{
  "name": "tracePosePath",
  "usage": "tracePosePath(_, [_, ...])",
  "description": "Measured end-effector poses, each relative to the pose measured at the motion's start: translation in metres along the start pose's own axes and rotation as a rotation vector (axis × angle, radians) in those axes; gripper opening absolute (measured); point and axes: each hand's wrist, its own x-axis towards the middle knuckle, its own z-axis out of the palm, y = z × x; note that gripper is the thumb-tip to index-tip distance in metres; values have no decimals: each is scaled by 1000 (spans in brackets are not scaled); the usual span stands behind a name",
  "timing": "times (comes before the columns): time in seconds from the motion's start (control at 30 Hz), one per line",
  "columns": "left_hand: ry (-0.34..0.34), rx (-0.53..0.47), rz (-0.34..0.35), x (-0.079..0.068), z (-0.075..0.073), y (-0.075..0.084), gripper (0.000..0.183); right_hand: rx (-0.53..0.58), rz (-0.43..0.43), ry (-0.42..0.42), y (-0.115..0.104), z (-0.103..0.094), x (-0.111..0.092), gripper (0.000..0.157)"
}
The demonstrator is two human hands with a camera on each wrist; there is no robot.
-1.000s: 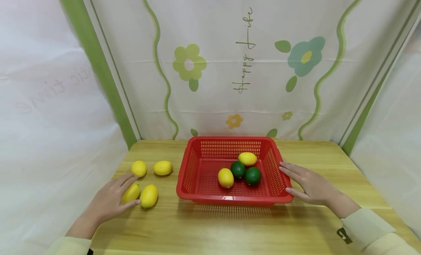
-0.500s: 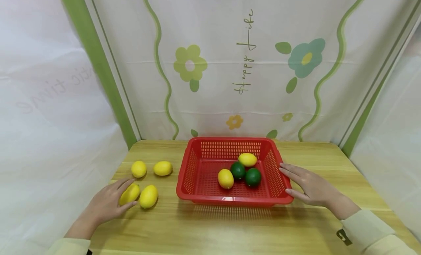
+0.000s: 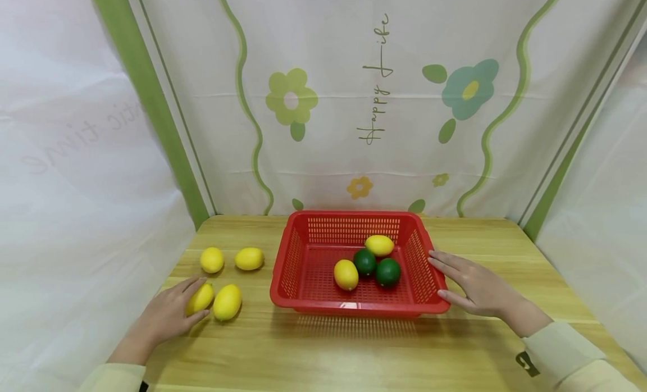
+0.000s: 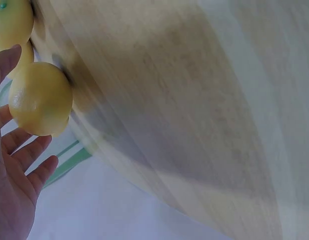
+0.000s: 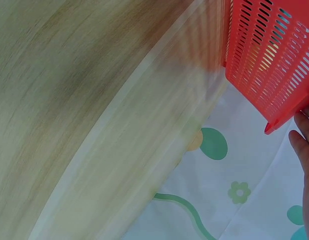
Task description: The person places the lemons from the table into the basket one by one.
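In the head view my left hand (image 3: 169,310) is at the left of the table, its thumb and fingers spread around a yellow lemon (image 3: 200,300). In the left wrist view the same lemon (image 4: 42,98) sits between the thumb and relaxed fingers; firm contact is not plain. A second lemon (image 3: 227,302) lies just right of the thumb, with two more lemons (image 3: 212,260) behind. My right hand (image 3: 477,285) rests straight fingertips on the right rim of a red plastic basket (image 3: 283,268). Inside are a front lemon (image 3: 346,274), a rear lemon (image 3: 379,245) and two dark green lime-like fruits (image 3: 387,272).
The wooden table (image 3: 354,358) ends at a white cloth (image 3: 323,145) printed with flowers, which hangs behind it. White cloth walls also stand at the left (image 3: 91,212) and right (image 3: 601,201).
My left hand draws slightly back left, uncovering the rear-left lemon, then shifts a little right around its lemon. The right hand, basket and fruit inside stay about the same.
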Motion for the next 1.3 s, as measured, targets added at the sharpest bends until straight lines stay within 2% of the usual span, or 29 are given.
tracePosePath(0.27, [-20, -26, -28, 1, 6, 0, 74, -9, 4, -1, 0, 0, 0, 63])
tracePosePath(0.57, [4, -55, -35, 4, 15, 0, 70, 6, -6, 7, 0, -1, 1, 62])
tracePosePath(0.87, [-19, -111, -57, 7, 15, 2, 67, -26, 5, -19, -1, -2, 0, 63])
tracePosePath(1.3, [-32, -108, -68, 6, 16, 2, 65, -27, 7, -18, -1, -2, 0, 63])
